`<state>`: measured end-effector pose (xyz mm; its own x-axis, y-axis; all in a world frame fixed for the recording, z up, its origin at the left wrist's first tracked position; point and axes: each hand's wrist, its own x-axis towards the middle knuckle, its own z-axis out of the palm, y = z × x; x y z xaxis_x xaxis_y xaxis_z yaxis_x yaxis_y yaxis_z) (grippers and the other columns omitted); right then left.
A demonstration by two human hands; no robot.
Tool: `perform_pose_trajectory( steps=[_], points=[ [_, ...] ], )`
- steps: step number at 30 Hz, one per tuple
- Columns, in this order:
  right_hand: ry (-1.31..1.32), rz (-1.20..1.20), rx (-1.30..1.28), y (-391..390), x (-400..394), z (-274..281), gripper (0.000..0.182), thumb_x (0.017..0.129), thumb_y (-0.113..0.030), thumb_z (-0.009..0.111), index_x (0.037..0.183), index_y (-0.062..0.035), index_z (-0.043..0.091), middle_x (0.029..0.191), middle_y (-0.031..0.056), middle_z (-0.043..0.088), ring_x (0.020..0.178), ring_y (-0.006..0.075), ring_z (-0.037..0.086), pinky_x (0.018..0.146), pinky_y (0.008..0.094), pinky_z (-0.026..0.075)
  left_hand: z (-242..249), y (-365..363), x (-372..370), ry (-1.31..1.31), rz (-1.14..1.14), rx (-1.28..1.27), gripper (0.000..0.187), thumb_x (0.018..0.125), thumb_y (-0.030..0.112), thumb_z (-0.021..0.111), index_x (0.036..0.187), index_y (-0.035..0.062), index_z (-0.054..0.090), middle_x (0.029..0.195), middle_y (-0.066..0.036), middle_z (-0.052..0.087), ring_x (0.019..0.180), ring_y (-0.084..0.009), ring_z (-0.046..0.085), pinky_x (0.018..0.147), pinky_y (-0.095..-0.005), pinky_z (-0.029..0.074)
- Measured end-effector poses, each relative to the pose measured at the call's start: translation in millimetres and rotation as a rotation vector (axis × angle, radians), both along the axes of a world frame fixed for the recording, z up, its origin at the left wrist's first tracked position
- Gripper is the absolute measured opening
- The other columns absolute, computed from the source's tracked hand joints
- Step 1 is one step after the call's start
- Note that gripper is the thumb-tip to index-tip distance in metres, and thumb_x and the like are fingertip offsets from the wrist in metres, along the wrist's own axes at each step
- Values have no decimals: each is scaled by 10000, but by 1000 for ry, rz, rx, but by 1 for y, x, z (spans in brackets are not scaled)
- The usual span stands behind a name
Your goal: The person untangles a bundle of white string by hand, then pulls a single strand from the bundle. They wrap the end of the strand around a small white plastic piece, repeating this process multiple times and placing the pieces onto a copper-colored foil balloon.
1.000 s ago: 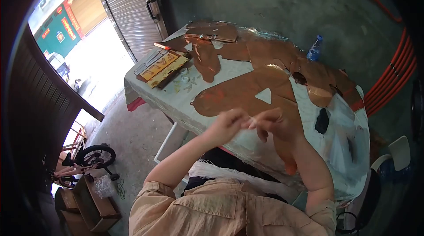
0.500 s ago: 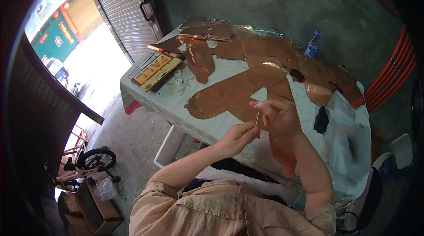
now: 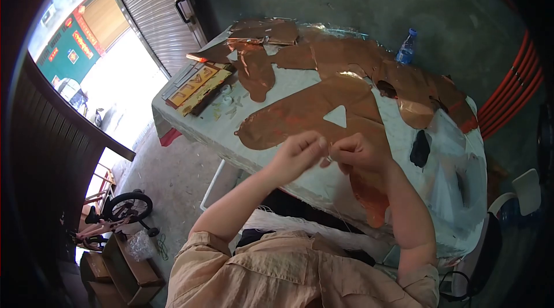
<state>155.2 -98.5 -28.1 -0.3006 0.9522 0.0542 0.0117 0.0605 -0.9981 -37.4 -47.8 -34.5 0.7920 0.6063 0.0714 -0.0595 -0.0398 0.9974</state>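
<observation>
My left hand and my right hand meet in front of me above the table edge, fingertips pinched close together. Between them is a thin pale strand, mostly hidden by the fingers. Beneath the hands lies a large brown foil-like sheet, with a rounded end at the left and a white triangle showing on it. A narrow brown tongue-shaped piece hangs toward the near edge, below my right hand. White threads lie bundled across the front near my lap.
More brown sheets cover the back of the cloth-covered table. A yellow-lettered box lies left, a blue-capped bottle at the back, a black cloth-like item and clear plastic right. A small bicycle stands on the floor.
My left hand has risen, its fingertips now beside the right hand's. The right hand has turned and lowered slightly, and the thin strand that showed upright between them is now mostly hidden.
</observation>
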Motion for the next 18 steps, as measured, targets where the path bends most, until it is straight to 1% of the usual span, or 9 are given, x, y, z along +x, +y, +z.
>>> perform_pose_trajectory(
  steps=[1, 2, 5, 8, 10, 12, 14, 15, 18],
  points=[
    [35, 223, -74, -3, 2, 9, 183, 852, -147, 524, 879, 5, 622, 607, 39, 569, 523, 85, 522, 481, 215, 411, 0, 4, 1, -11, 57, 65, 229, 925, 230, 420, 841, 37, 511, 621, 33, 445, 540, -35, 407, 482, -190, 339],
    [38, 226, -78, -8, 0, 16, 183, 852, -147, 524, 879, 5, 622, 607, 39, 569, 523, 85, 522, 481, 215, 411, -3, 6, 1, -21, 114, 131, 228, 924, 227, 421, 841, 35, 510, 620, 34, 444, 537, -36, 405, 481, -187, 335],
    [239, -21, -102, -7, -3, 13, 176, 850, -147, 530, 811, 2, 616, 602, 24, 552, 529, 74, 502, 489, 208, 407, -13, -14, 10, -24, 38, 149, 228, 923, 226, 422, 831, 38, 512, 621, 33, 449, 528, -35, 395, 487, -184, 325],
    [46, -233, 27, 9, 4, -14, 172, 838, -151, 543, 797, -1, 616, 576, 20, 530, 515, 74, 487, 486, 212, 405, -15, -20, 6, 23, -33, -86, 232, 925, 232, 424, 821, 44, 512, 617, 28, 450, 501, -38, 369, 480, -191, 314],
    [-180, 132, -143, 1, 1, 3, 186, 847, -184, 530, 855, -33, 638, 743, 31, 627, 544, 55, 509, 482, 207, 413, -16, -3, -4, -120, -56, -244, 228, 928, 229, 417, 830, 43, 508, 605, 26, 439, 484, -44, 349, 467, -189, 297],
    [-121, 250, -183, -6, -3, 6, 178, 846, -119, 513, 908, 2, 628, 653, 54, 574, 532, 78, 505, 485, 207, 405, -16, 11, -18, -131, -130, -182, 238, 931, 232, 405, 832, 38, 502, 620, 17, 452, 497, -44, 356, 465, -189, 298],
    [294, 181, -49, -16, -17, 10, 164, 841, -88, 502, 894, 10, 623, 790, 110, 630, 554, 101, 535, 491, 217, 419, -9, 11, -26, -66, -167, -39, 261, 933, 254, 398, 848, 31, 503, 642, 8, 468, 529, -54, 395, 492, -204, 336],
    [296, 188, -55, -14, -22, 12, 164, 841, -88, 502, 894, 10, 623, 790, 110, 630, 554, 101, 535, 491, 217, 419, -8, 7, -26, -66, -159, -43, 261, 933, 254, 398, 848, 31, 503, 642, 8, 468, 529, -54, 395, 492, -204, 336],
    [255, -152, -47, -6, -28, 6, 177, 837, -93, 514, 954, -19, 625, 820, 95, 632, 598, 100, 545, 529, 224, 430, -3, -4, -22, 18, -207, -38, 289, 930, 274, 401, 847, 21, 515, 661, 6, 480, 564, -64, 424, 527, -219, 370]
  ],
)
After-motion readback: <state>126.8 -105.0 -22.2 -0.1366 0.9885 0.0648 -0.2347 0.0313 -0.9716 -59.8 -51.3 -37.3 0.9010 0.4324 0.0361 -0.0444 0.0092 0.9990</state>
